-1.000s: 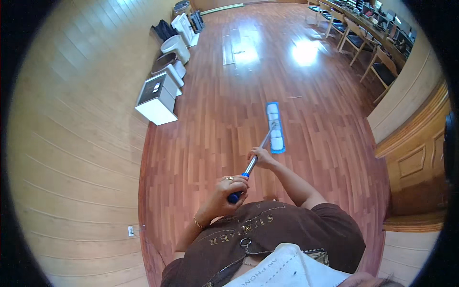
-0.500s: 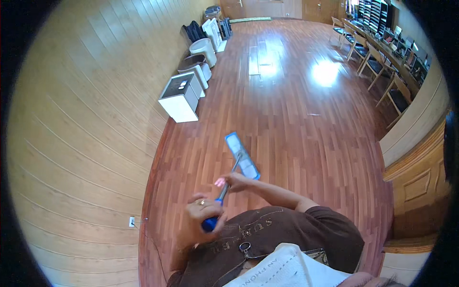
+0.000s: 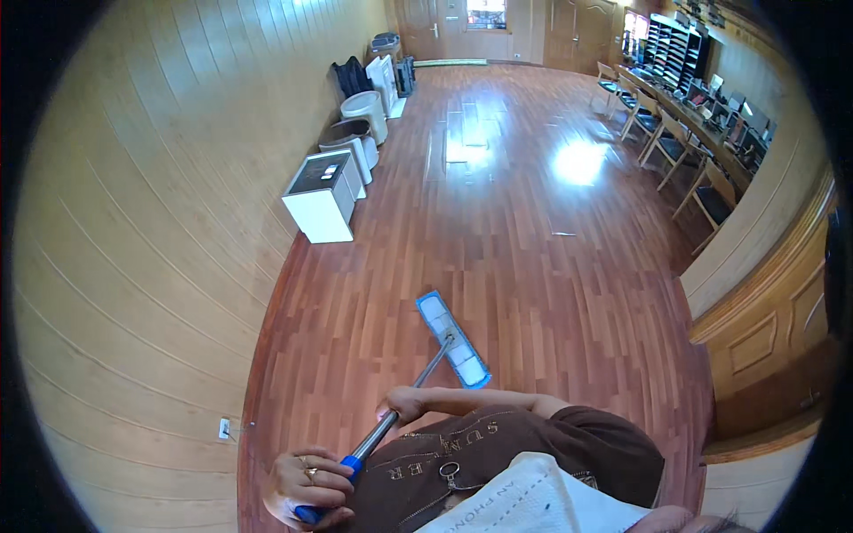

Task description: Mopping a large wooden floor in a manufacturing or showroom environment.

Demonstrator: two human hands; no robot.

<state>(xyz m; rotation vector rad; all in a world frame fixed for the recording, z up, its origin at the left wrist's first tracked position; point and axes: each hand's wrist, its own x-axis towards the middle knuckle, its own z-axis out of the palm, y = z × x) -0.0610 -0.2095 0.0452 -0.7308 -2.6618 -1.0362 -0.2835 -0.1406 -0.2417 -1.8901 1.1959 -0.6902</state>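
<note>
A flat mop with a silver pole lies slantwise in front of me. Its long pad (image 3: 467, 362), white-grey with a bright blue fringe, rests on the wood floor (image 3: 551, 311). Low on the left, my left hand (image 3: 308, 487), with rings on its fingers, is wrapped round the blue grip (image 3: 354, 464) at the top of the pole. Farther down, my right hand (image 3: 405, 404) is closed round the metal pole (image 3: 378, 433), its forearm reaching across from the right. Part of the right hand's grip is hidden from above.
Along the left wall stand a white cabinet (image 3: 322, 224) with a dark top, rounded bins (image 3: 362, 107) and a black bag (image 3: 353, 78). Wooden chairs (image 3: 713, 195) line a long cluttered desk (image 3: 680, 102) at the right. A wooden door (image 3: 769, 333) is close on my right.
Both hands have moved left and the left one also lower, tilting the pole more to the left. The mop pad appears lower in the picture, as the whole view has shifted.
</note>
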